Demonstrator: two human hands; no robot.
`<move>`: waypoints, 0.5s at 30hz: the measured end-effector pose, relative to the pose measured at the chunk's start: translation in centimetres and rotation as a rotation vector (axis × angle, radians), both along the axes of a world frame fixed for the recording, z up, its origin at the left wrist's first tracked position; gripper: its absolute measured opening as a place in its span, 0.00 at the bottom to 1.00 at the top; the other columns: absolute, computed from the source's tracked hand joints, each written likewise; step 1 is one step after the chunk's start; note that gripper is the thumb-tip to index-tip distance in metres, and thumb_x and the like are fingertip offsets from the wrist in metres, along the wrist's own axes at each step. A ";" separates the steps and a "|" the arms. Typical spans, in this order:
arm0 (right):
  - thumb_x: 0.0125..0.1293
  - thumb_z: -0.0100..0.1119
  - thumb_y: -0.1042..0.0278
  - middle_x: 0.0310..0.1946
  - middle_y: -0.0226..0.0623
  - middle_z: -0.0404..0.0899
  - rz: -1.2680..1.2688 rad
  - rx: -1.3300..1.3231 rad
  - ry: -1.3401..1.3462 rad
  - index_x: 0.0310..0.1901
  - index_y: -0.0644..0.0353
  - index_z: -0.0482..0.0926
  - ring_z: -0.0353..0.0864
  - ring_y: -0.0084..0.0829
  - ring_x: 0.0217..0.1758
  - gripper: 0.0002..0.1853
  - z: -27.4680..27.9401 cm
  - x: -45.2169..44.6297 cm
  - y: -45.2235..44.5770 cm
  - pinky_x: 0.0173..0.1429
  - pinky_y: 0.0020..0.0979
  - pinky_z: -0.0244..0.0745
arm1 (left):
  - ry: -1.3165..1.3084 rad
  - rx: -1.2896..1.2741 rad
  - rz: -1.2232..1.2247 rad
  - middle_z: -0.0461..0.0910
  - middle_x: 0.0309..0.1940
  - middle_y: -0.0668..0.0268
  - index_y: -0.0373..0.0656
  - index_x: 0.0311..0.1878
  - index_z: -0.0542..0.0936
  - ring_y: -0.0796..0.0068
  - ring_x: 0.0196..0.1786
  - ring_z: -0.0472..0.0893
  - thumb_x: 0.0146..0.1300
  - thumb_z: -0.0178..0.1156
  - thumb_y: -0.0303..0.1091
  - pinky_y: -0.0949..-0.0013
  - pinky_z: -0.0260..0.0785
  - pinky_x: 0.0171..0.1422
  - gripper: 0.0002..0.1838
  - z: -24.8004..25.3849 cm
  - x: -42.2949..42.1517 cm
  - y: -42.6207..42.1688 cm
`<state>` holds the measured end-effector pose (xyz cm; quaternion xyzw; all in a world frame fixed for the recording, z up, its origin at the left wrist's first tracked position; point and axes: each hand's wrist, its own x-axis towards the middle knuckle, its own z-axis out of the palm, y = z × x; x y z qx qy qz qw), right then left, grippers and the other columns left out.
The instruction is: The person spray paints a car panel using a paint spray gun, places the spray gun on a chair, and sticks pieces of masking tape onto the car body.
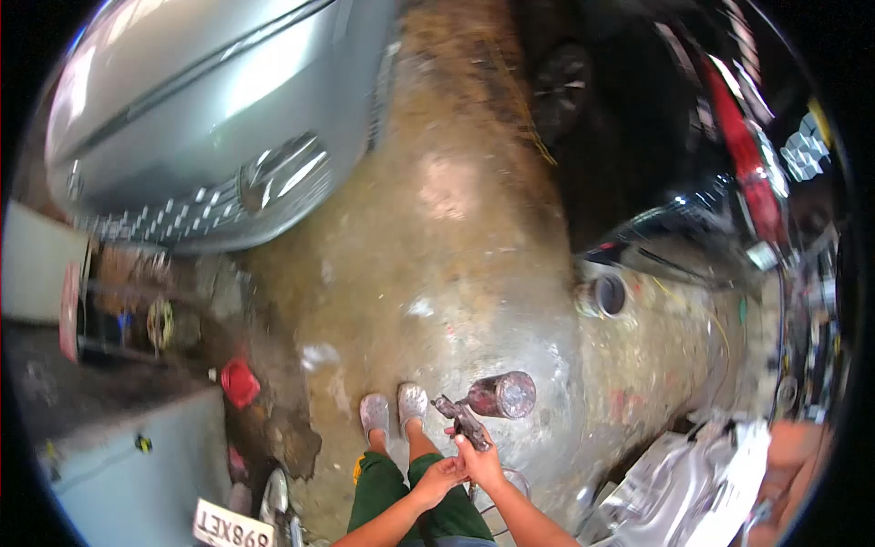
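Note:
A paint-spattered spray gun (467,427) with a dark reddish cup (504,395) is held out in front of my body, its nozzle end toward the left and the cup at the right. My right hand (480,460) is wrapped around its handle. Close against that hand, my left hand (441,479) has its fingers closed near the base of the handle. Whatever those fingers pinch is hidden. A thin hose (510,488) curves near the right forearm.
A silver car (219,118) stands at the upper left, a black car (638,164) at the upper right. A bucket (603,296), a red container (240,383), silver body panels (679,492) and a licence plate (232,526) lie around the stained concrete floor (428,273).

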<state>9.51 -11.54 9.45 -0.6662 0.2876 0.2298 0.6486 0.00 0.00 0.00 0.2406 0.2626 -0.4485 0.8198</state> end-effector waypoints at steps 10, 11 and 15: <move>0.74 0.62 0.60 0.32 0.26 0.81 -0.715 -0.119 -0.208 0.55 0.60 0.78 0.72 0.15 0.23 0.15 16.1 -13.1 -10.7 0.26 0.24 0.70 | -0.301 -0.040 -0.844 0.82 0.50 0.66 0.41 0.52 0.79 0.69 0.55 0.81 0.74 0.58 0.29 0.62 0.73 0.67 0.07 14.5 0.7 -9.6; 0.74 0.62 0.60 0.32 0.26 0.81 -0.769 -0.152 -0.223 0.55 0.60 0.78 0.71 0.15 0.23 0.15 16.3 -14.8 -11.4 0.26 0.24 0.70 | -0.348 -0.030 -0.945 0.82 0.49 0.66 0.41 0.51 0.79 0.70 0.54 0.81 0.75 0.58 0.29 0.62 0.74 0.66 0.07 15.3 0.3 -10.9; 0.74 0.63 0.57 0.37 0.29 0.84 -0.974 -0.327 -0.258 0.57 0.57 0.78 0.73 0.15 0.26 0.17 18.4 -20.0 -12.6 0.29 0.24 0.72 | -0.398 -0.107 -1.241 0.83 0.49 0.65 0.40 0.51 0.80 0.70 0.53 0.82 0.75 0.56 0.28 0.64 0.74 0.65 0.07 18.5 -1.4 -14.6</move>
